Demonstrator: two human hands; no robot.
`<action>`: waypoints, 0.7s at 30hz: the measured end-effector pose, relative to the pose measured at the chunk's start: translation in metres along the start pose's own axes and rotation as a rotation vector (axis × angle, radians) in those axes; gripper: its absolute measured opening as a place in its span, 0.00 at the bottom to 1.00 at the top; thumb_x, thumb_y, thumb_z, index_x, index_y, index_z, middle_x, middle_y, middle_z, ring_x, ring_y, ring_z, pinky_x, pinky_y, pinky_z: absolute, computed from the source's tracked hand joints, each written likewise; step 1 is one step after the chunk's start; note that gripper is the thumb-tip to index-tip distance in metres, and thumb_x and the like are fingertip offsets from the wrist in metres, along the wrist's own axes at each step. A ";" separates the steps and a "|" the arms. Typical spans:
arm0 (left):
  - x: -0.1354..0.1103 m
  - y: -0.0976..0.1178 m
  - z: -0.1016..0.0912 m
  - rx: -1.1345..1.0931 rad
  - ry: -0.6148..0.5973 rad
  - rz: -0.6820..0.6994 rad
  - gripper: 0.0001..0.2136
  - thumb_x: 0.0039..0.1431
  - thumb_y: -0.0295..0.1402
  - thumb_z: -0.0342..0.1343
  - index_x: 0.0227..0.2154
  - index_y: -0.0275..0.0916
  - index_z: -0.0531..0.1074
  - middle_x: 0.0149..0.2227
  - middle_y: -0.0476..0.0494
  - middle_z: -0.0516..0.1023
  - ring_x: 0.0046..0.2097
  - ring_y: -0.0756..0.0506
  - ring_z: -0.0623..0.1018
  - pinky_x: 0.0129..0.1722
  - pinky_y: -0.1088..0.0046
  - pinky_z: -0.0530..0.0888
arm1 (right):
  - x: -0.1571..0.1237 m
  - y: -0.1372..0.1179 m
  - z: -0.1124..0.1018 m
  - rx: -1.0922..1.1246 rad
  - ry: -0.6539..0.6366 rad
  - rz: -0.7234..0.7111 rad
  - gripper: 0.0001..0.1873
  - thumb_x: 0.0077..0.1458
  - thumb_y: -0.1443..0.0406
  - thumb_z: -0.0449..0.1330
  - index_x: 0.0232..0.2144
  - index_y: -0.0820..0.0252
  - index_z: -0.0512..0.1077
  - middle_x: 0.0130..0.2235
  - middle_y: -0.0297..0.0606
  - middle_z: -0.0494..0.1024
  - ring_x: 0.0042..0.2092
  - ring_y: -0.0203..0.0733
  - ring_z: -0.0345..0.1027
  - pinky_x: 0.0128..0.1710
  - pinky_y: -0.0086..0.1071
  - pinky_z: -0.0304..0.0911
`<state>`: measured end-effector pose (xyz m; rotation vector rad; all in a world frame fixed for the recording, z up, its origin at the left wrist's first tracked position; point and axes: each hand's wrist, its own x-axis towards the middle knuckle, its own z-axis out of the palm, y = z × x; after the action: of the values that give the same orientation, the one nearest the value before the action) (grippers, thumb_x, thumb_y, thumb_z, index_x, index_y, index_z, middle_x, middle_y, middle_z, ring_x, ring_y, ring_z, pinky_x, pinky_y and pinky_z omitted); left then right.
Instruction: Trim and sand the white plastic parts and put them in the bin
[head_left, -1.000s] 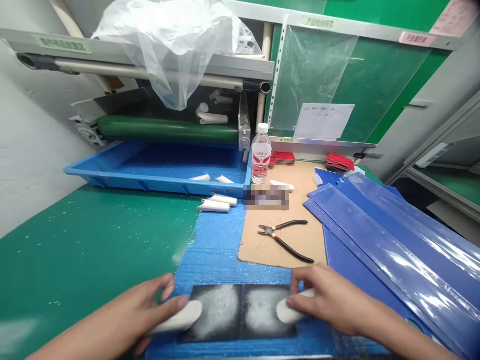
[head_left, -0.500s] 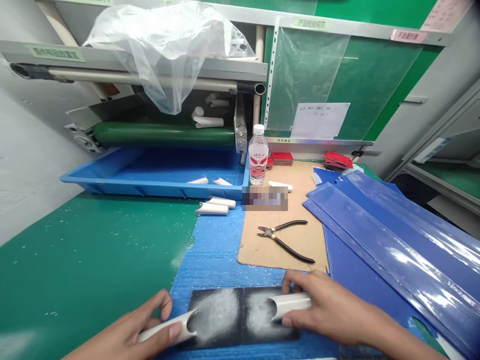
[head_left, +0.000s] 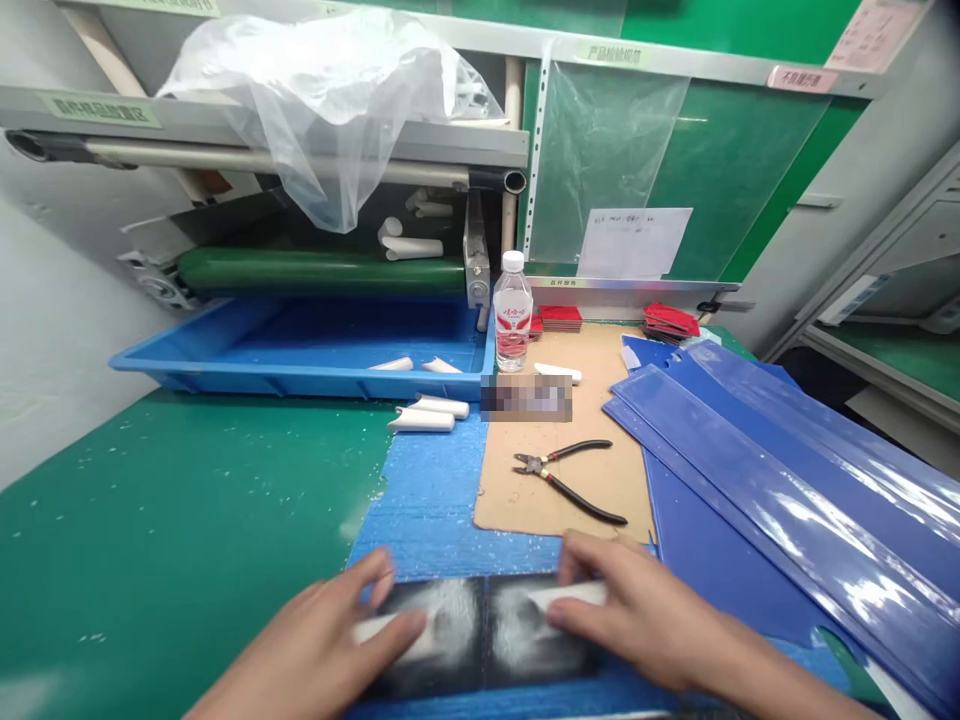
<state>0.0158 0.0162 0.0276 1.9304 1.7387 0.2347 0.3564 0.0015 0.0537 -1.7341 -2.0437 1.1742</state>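
Two black sanding sheets (head_left: pixel 484 655) dusted with white powder lie side by side on the blue mat (head_left: pixel 427 490). Over the left sheet, my left hand (head_left: pixel 330 620) is closed on a white plastic tube piece (head_left: pixel 397 637). My right hand (head_left: pixel 626 605) grips another white plastic tube piece (head_left: pixel 574 597) at the right sheet. Both pieces are blurred by motion, and fingers cover part of each. Whether they touch the sheets I cannot tell. Beyond my right hand, diagonal cutters (head_left: pixel 559 475) with black handles lie spread on a cardboard sheet (head_left: pixel 517 510).
A blue tray (head_left: pixel 300 383) holding white tube pieces stands below a green conveyor roller (head_left: pixel 322 270). Two more tube pieces (head_left: pixel 427 415) lie before it. A water bottle (head_left: pixel 513 315) stands beside the tray. Blue plastic sheets (head_left: pixel 720 450) cover the right side. Red pads (head_left: pixel 670 322) are stacked behind.
My left hand has moved right and slightly up with its tube piece, further over the left sheet. My right hand has shifted slightly left with its piece. The view has moved a little.
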 end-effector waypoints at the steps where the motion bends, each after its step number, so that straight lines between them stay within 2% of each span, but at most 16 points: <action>1: 0.001 0.004 0.001 0.009 -0.064 0.013 0.30 0.58 0.58 0.53 0.53 0.40 0.74 0.54 0.39 0.80 0.54 0.33 0.79 0.52 0.61 0.76 | 0.002 -0.002 0.003 0.016 -0.003 -0.026 0.10 0.55 0.56 0.65 0.35 0.54 0.72 0.32 0.31 0.74 0.37 0.43 0.67 0.33 0.28 0.52; 3: 0.003 0.006 0.002 0.013 -0.127 -0.033 0.32 0.58 0.59 0.51 0.56 0.39 0.72 0.56 0.38 0.78 0.57 0.33 0.77 0.55 0.60 0.74 | 0.005 -0.003 0.007 0.042 -0.013 -0.019 0.11 0.54 0.57 0.65 0.31 0.56 0.70 0.31 0.31 0.74 0.36 0.42 0.67 0.32 0.28 0.52; 6: 0.002 -0.003 0.004 -0.008 -0.081 -0.171 0.39 0.55 0.61 0.53 0.59 0.35 0.69 0.60 0.35 0.75 0.60 0.32 0.75 0.58 0.60 0.71 | 0.005 0.000 0.006 0.041 0.025 0.025 0.11 0.56 0.59 0.64 0.29 0.57 0.69 0.31 0.31 0.75 0.36 0.41 0.67 0.33 0.28 0.53; 10: -0.005 -0.012 0.009 -0.063 -0.103 -0.140 0.35 0.57 0.59 0.53 0.59 0.39 0.70 0.61 0.39 0.73 0.61 0.33 0.73 0.60 0.59 0.69 | 0.003 0.004 0.004 0.056 0.021 -0.029 0.11 0.55 0.58 0.66 0.30 0.57 0.70 0.30 0.29 0.74 0.35 0.41 0.66 0.31 0.28 0.51; 14: -0.007 -0.010 0.009 -0.018 -0.041 -0.171 0.35 0.56 0.59 0.54 0.58 0.38 0.71 0.56 0.37 0.79 0.58 0.32 0.77 0.57 0.58 0.73 | 0.001 0.006 0.002 0.081 0.047 0.034 0.10 0.58 0.60 0.63 0.30 0.58 0.69 0.32 0.31 0.76 0.37 0.41 0.68 0.35 0.29 0.54; 18: -0.004 -0.006 0.008 0.002 -0.075 -0.029 0.31 0.59 0.58 0.52 0.57 0.42 0.72 0.58 0.40 0.78 0.58 0.32 0.77 0.55 0.57 0.74 | -0.001 0.009 0.003 0.077 0.015 -0.019 0.11 0.57 0.58 0.65 0.31 0.57 0.70 0.31 0.31 0.74 0.36 0.42 0.67 0.34 0.29 0.54; 21: -0.005 -0.004 0.009 0.050 0.014 -0.112 0.29 0.60 0.58 0.52 0.55 0.43 0.73 0.52 0.40 0.82 0.54 0.32 0.80 0.51 0.59 0.76 | -0.002 0.008 0.001 0.082 0.010 0.033 0.10 0.59 0.60 0.63 0.29 0.58 0.69 0.32 0.32 0.76 0.38 0.43 0.68 0.36 0.29 0.56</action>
<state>0.0161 0.0095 0.0192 1.8630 1.8713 0.1655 0.3621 -0.0009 0.0478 -1.7378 -1.9399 1.2390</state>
